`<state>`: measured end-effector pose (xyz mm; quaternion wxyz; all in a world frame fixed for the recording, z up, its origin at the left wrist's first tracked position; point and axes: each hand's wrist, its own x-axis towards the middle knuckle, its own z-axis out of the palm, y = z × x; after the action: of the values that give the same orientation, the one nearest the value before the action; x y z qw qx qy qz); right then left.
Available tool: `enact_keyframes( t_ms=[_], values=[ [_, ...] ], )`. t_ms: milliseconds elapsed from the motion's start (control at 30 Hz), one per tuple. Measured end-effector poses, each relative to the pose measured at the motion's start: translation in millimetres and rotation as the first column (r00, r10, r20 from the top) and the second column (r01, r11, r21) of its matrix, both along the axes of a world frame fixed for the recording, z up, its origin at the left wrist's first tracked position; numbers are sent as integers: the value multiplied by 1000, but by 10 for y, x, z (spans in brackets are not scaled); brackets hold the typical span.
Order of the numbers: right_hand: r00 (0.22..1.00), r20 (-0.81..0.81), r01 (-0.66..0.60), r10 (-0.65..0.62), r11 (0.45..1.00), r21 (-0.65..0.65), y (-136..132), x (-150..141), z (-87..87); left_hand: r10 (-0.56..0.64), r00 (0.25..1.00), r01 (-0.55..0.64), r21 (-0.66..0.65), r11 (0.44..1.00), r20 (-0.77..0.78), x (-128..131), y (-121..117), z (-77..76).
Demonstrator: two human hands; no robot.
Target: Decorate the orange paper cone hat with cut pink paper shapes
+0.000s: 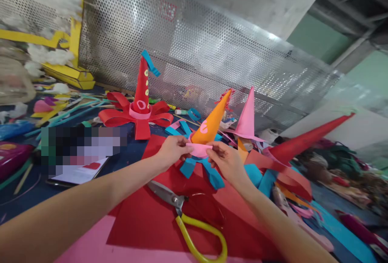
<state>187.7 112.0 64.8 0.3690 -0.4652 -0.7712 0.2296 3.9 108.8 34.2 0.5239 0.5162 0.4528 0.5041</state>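
Between my hands a pink paper strip (198, 150) runs across the base of an orange paper cone hat (208, 127). My left hand (174, 150) pinches the strip's left end, and my right hand (224, 157) pinches its right end. Blue paper loops (214, 175) spread out around the cone's base, and a pink curl is stuck on its side. Below my hands, scissors (182, 210) with yellow handles rest on red paper sheets (136, 218).
A red cone hat (142, 89) with red loops stands at the back left. A pink cone hat (247, 117) and a tilted red cone hat (303, 142) are on the right. A phone (81, 174) lies left. Behind runs a perforated metal panel (197, 45).
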Motion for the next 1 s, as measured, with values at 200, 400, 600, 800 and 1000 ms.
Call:
enact_keyframes(
  t_ms=[200, 400, 600, 800, 1000],
  values=[
    [983, 64, 146, -172, 945, 293, 30, 10, 73, 139, 985, -139, 7, 990, -98, 77, 177, 9],
    [940, 225, 90, -257, 821, 563, 58, -53, 107, 184, 965, -181, 32, 983, -184, 67, 277, 13],
    [888, 402, -68, -222, 802, 594, 71, -100, 48, 102, 974, -91, 64, 994, -200, 68, 206, 7],
    [876, 456, -132, -154, 835, 535, 136, -121, -18, 69, 963, -39, 117, 992, -262, 88, 219, -83],
    [927, 329, -4, -177, 875, 483, 209, -173, -31, 50, 940, 4, 160, 987, -337, 88, 164, -3]
  ],
)
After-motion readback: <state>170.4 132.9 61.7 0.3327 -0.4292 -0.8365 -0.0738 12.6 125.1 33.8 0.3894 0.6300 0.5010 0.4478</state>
